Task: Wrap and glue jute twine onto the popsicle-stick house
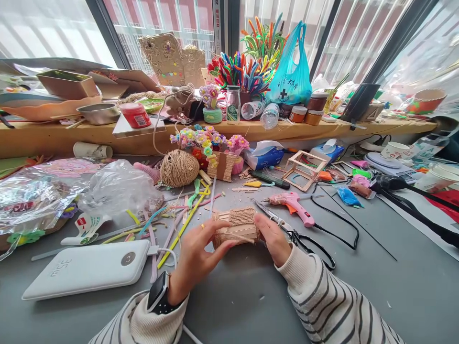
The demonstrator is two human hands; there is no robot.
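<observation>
A small cylinder of wooden sticks wrapped in jute twine (241,218) lies on its side between my two hands, just above the grey table. My left hand (199,248) grips its left part, fingers over the top and thumb along the near side, where a strand of twine crosses the bare sticks. At the opposite end, my right hand (273,239) is closed around the rim; some of its fingers are hidden. Scissors with black handles (296,236) lie beside my right hand. A pink glue gun (292,206) rests behind them. Farther back sits a ball of jute twine (179,168).
A white power bank (89,270) with a cable lies at the left. Pipe cleaners (184,229) and a clear plastic bag (120,188) are behind it. A small wooden stick frame (304,169) stands back right. Jars, bottles and a blue bag (292,71) line the ledge.
</observation>
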